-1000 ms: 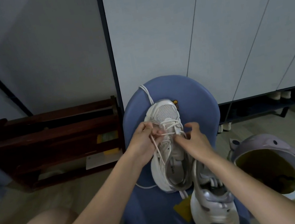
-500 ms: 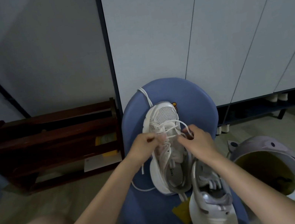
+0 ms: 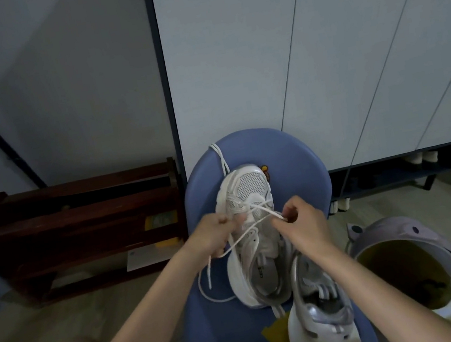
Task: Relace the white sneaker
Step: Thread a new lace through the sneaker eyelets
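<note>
As the white sneaker [image 3: 250,226] lies on the blue seat [image 3: 300,164], both hands' fingers [image 3: 281,219] pinched on its lace [image 3: 247,234].

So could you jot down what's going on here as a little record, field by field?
activity: relacing, only the rows nearest the toe are crossed
white sneaker: lies on the blue seat, toe pointing away
lace: crosses over the front eyelets, loose end trails off to the left
left hand: pinches one strand
right hand: pinches the other strand
second shoe: nearer the camera, untouched
nearby: dark wooden rack, lilac bin
</note>
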